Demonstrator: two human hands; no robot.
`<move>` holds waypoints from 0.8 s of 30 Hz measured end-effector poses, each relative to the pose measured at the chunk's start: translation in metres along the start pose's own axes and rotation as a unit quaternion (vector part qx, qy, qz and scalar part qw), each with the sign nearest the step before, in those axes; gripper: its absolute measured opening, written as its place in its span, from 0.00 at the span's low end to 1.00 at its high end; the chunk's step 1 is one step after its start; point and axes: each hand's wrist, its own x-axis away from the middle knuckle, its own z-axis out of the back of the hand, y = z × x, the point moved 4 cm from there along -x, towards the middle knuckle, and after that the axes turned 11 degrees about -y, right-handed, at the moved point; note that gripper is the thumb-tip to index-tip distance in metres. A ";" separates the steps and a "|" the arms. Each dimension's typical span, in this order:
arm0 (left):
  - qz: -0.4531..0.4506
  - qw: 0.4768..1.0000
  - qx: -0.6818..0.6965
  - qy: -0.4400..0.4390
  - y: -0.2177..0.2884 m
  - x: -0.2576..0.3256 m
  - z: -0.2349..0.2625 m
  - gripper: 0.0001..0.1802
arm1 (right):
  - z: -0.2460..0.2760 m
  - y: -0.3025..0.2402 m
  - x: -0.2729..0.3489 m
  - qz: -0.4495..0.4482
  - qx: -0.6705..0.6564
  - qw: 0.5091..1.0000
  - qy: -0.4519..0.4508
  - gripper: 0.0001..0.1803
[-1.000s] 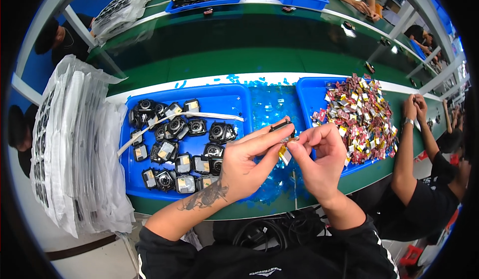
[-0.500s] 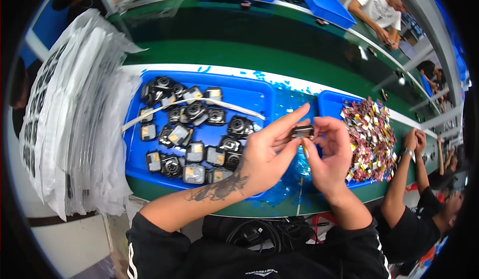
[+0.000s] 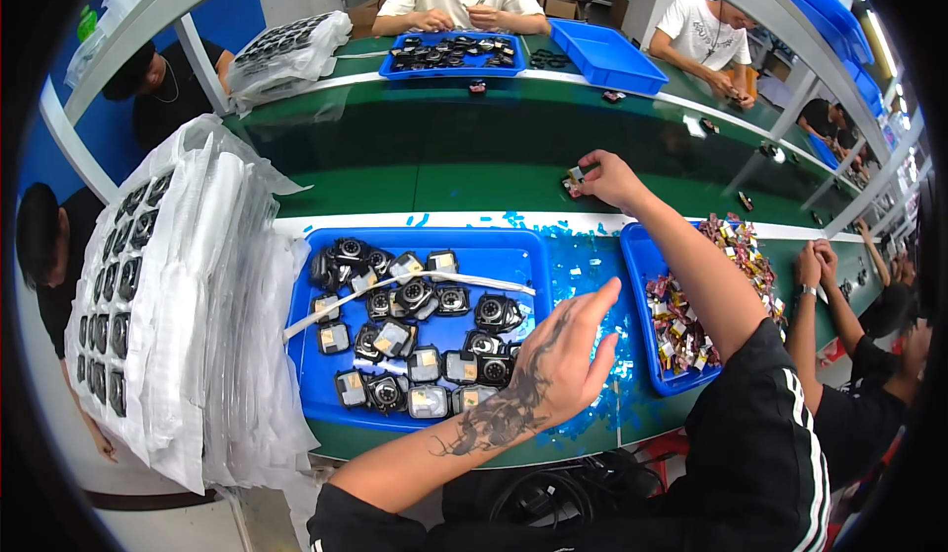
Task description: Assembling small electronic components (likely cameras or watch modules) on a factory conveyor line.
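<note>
Right hand [image 3: 604, 179] grips a small part [image 3: 573, 183]; left hand [image 3: 558, 364] hovers spread.

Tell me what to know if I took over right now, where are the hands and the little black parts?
Left hand: open, empty, hovering over the right edge of the blue tray of small black parts.
Right hand: stretched out to the green belt, fingers on one small part.
Done: that part has reached the belt.
Left: many parts lie loose in the tray; the bin of colourful small pieces is full.
</note>
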 end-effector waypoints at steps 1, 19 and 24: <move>-0.034 0.999 -0.027 0.009 0.003 0.000 0.000 0.33 | 0.001 -0.006 0.007 0.005 0.048 0.999 0.024 0.28; -0.189 0.959 -0.112 0.180 0.032 0.010 0.025 0.25 | -0.095 -0.132 0.175 0.333 0.108 0.935 -0.060 0.16; 0.140 0.948 0.196 0.206 -0.014 0.000 0.035 0.21 | -0.026 -0.137 0.236 0.392 0.083 0.909 0.116 0.10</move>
